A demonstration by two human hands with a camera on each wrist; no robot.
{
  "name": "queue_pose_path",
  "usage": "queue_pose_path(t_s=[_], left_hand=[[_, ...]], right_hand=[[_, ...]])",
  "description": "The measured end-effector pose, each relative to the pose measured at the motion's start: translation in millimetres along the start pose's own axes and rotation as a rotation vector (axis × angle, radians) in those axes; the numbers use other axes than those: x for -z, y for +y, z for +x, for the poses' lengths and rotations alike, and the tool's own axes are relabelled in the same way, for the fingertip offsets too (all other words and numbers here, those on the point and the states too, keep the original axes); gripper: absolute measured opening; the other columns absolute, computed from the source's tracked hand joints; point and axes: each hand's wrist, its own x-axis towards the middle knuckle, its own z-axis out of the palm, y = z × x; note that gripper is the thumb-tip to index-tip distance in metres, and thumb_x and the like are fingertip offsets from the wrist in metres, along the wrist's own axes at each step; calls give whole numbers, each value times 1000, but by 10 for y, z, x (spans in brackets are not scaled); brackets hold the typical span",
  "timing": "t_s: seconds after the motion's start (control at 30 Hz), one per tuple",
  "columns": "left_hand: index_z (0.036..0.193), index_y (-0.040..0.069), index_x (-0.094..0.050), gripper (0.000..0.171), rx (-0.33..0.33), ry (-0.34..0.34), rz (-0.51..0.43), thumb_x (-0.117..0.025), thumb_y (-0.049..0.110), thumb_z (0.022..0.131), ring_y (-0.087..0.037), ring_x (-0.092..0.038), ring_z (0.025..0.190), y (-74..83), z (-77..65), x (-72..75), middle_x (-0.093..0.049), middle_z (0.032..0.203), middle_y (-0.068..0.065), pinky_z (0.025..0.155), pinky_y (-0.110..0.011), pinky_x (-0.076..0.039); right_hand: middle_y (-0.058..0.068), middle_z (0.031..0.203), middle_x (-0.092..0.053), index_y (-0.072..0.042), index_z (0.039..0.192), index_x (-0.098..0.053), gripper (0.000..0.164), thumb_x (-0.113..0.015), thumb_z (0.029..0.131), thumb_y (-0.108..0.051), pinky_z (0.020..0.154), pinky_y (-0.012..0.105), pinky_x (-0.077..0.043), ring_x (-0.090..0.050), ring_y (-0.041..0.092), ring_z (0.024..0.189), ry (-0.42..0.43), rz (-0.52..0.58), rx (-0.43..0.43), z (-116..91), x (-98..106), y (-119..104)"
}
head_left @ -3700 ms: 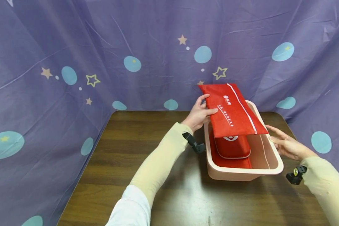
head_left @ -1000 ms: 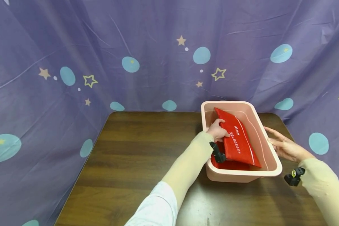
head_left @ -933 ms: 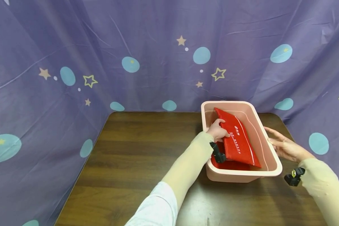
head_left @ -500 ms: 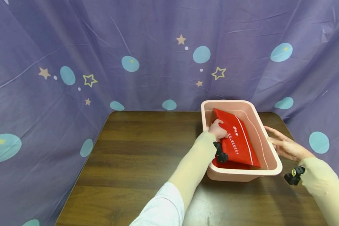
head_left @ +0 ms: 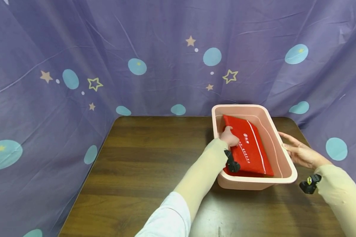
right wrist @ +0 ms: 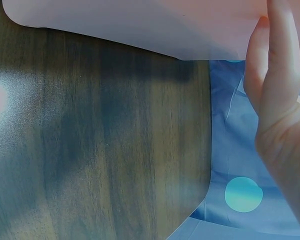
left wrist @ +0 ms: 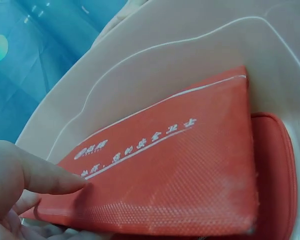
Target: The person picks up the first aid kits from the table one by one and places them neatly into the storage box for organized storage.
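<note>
A flat red fabric zip pouch [head_left: 253, 151] with white lettering and a white zip lies aslant inside the pink plastic bin [head_left: 256, 180]. My left hand [head_left: 229, 137] reaches over the bin's left rim and holds the pouch by its left edge. In the left wrist view the thumb [left wrist: 60, 180] lies on top of the pouch [left wrist: 175, 165] and the other fingers are under it. Beneath the pouch, part of a red rounded case [left wrist: 275, 175] shows. My right hand [head_left: 304, 154] rests against the bin's outer right side, fingers extended and thumb at the rim.
The bin stands at the right side of a dark brown wooden table [head_left: 142, 164]. A purple curtain [head_left: 166, 42] with stars and blue ovals hangs behind and beside the table. Dark wrist cameras [head_left: 232, 163] are strapped to both forearms.
My left hand has lowered the pouch from above the bin down into it. During the last second the pouch has settled flatter and slightly to the left. My right hand has stayed at the bin.
</note>
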Motion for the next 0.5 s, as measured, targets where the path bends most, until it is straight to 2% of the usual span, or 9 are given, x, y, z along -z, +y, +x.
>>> queue_pose_path(t_s=[0.17,0.3,0.4,0.5], left_hand=[[129,14,-43,63,12,-30,-27,-61,-13,75,-27,-55,90,43,-67,40,-51,106,-11,80,-45,-55],[133,17,-42,64,19,-73,1,-66,-7,78,-25,-52,91,106,-107,110,-51,113,-8,73,-45,-55],[134,21,-42,65,7,-92,49,-68,-1,79,-23,-51,90,151,-136,167,-50,118,-7,69,-45,-55],[135,22,-44,63,-25,-147,41,-68,0,81,-24,-52,93,162,-168,237,-50,121,-9,76,-47,-54]], right_hand=[[-2,124,-62,-38,141,-32,55,-17,102,-1,82,36,-55,-63,16,107,-15,11,11,-1,8,-8],[-2,123,-62,-39,140,-32,55,-18,102,-1,82,37,-55,-63,15,107,-2,6,2,-9,11,-23],[-3,123,-62,-39,140,-33,55,-19,102,-1,82,36,-55,-63,15,107,-2,9,1,-13,14,-31],[-3,124,-62,-39,140,-33,55,-19,102,-1,83,36,-55,-63,15,108,-6,15,4,-12,15,-30]])
